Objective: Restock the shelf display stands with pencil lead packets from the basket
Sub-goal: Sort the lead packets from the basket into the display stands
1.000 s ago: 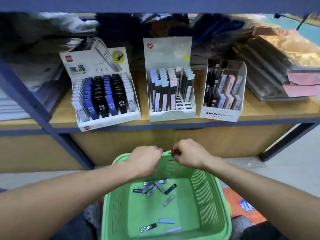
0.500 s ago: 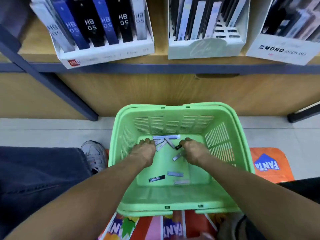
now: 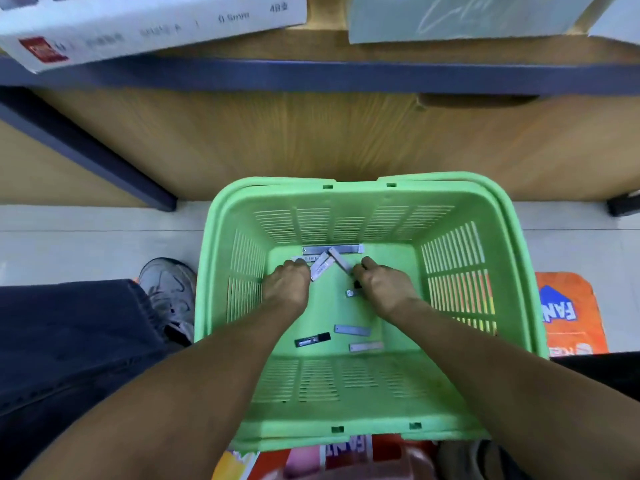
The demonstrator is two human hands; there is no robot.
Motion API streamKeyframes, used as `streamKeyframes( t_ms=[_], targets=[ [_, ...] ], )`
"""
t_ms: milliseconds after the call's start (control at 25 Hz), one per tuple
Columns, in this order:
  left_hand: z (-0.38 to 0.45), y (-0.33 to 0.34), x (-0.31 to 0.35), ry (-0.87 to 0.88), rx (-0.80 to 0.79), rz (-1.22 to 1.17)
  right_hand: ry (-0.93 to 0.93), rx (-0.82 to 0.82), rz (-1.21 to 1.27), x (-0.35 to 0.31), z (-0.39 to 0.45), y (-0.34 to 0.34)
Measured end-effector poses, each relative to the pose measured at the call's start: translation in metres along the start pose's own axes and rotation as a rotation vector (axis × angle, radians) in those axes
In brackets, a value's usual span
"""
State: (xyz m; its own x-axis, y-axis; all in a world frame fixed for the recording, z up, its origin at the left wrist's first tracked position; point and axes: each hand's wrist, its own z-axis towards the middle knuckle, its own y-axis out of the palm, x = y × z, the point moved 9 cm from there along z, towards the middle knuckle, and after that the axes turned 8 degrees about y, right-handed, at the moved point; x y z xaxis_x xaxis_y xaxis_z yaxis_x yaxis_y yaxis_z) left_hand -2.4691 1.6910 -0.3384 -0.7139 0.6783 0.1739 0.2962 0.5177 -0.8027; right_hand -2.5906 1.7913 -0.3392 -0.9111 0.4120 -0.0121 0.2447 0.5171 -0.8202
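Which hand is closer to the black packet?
Left. The left hand is up-left of the black packet; the right hand is farther, up-right.

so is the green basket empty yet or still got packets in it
Not empty. The green basket still has packets on its floor: a cluster by the far wall near both hands, plus a black packet and two grey packets nearer the person.

Printed "4B" and a blurred "0.5mm" on the white display stand (image 3: 156, 26) front, beside a red logo, unreadable. Partly "FAN" on the orange sack (image 3: 568, 306).
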Motion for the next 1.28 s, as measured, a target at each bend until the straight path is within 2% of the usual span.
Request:
streamKeyframes(
  t_ms=[120, 240, 360, 520, 680, 800, 920, 1160, 1240, 1280],
  targets=[
    [-0.005, 0.001, -0.004, -0.045, 0.008, -0.105, -0.045, -0.061, -0.026, -0.001, 0.0, 0.0],
    [-0.011, -0.009, -0.006, -0.097, 0.146, -0.192, -0.022, -0.103, 0.058, 0.002, -0.003, 0.001],
    [-0.001, -0.014, 0.004, -0.054, 0.245, -0.137, 0.059, -0.064, 0.29, 0.003, -0.001, -0.003],
    [0.014, -0.005, 0.023, -0.023, 0.243, -0.031, 0.26, 0.064, 0.611, 0.011, 0.017, -0.016],
    [0.02, 0.001, 0.027, -0.049, 0.238, 0.074, 0.254, 0.065, 0.464, -0.006, 0.029, -0.014],
    [0.021, 0.002, 0.02, -0.063, 0.248, -0.03, 0.248, 0.085, 0.351, -0.013, 0.033, -0.011],
    [0.021, 0.008, 0.017, -0.055, 0.2, -0.108, 0.224, 0.03, 0.364, -0.02, 0.036, -0.007],
    [0.019, 0.024, 0.029, 0.055, -0.021, -0.022, 0.242, -0.053, 0.5, -0.016, 0.028, 0.002],
    [0.016, 0.029, 0.024, 0.029, -0.054, -0.143, 0.27, -0.071, 0.573, -0.008, 0.023, 0.006],
    [0.015, 0.03, 0.02, -0.012, -0.058, -0.283, 0.284, -0.091, 0.618, -0.005, 0.021, 0.009]
  ],
)
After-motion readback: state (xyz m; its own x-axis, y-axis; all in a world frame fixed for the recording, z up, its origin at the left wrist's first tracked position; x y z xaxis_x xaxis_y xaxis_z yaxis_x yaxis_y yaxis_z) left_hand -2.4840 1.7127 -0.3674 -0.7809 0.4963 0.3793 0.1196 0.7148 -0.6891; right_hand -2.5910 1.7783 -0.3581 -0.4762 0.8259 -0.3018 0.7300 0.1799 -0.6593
